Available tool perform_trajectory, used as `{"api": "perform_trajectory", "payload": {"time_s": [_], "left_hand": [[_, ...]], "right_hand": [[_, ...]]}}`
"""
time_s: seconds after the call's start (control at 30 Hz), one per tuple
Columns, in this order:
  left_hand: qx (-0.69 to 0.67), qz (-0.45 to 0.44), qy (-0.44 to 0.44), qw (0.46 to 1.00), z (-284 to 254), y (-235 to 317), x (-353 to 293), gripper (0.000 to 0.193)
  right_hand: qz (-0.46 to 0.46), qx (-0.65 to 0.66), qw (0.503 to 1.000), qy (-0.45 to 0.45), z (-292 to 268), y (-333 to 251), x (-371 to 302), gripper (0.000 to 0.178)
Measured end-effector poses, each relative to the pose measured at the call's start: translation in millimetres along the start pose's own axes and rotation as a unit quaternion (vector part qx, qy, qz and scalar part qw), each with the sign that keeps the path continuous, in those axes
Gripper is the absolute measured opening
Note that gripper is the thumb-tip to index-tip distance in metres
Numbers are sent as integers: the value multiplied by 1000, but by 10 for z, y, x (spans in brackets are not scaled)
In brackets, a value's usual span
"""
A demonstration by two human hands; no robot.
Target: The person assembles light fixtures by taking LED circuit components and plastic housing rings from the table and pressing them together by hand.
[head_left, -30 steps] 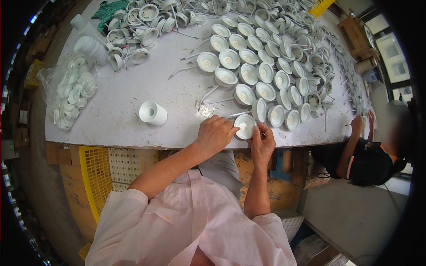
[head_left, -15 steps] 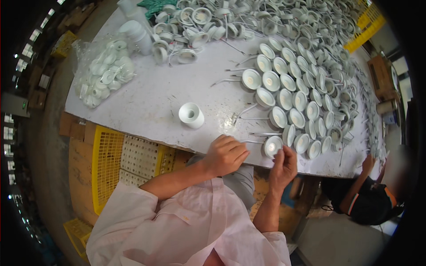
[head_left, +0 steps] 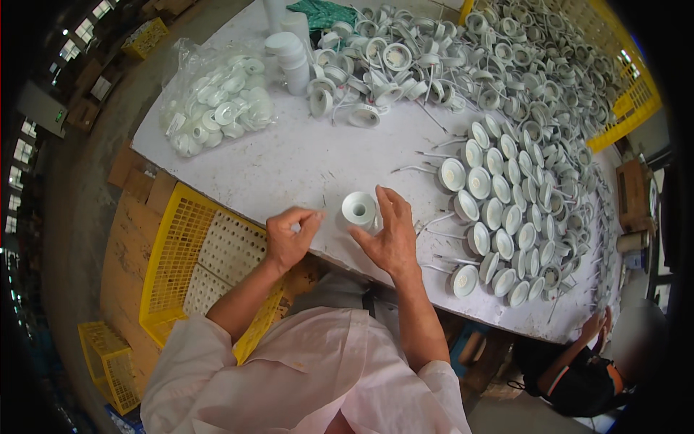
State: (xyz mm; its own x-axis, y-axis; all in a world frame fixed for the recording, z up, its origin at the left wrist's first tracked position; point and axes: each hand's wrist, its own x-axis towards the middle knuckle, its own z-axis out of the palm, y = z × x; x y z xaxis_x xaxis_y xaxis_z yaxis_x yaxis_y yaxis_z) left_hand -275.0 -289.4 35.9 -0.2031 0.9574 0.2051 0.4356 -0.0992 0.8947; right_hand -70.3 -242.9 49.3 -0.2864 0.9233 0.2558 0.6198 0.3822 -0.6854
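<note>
"Around the white cup (head_left: pixel 358 208)?"
"Left of it, I see one bag (head_left: pixel 220 108), then one left hand (head_left: pixel 291 237), curled, contents I can't tell. One cup, on the table (head_left: pixel 289 166). Right: one right hand (head_left: pixel 390 235), spread wide, contact unclear; then over twenty lamps (head_left: pixel 501 189)."

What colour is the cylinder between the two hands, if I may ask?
The cylinder is white, as the head view shows.
</note>
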Motion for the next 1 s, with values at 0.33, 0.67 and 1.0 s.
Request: {"api": "perform_trajectory", "payload": {"time_s": [0.33, 0.67, 1.0], "left_hand": [[184, 142, -2, 973, 497, -249, 1825, 37], [283, 62, -120, 950, 698, -399, 2330, 31], [207, 102, -33, 972, 385, -494, 1892, 24]], "right_hand": [[-5, -30, 999, -15, 10, -80, 93, 63], [-40, -28, 998, 26, 54, -33, 49, 63], [-80, 56, 992, 84, 114, -18, 32, 59]]}}
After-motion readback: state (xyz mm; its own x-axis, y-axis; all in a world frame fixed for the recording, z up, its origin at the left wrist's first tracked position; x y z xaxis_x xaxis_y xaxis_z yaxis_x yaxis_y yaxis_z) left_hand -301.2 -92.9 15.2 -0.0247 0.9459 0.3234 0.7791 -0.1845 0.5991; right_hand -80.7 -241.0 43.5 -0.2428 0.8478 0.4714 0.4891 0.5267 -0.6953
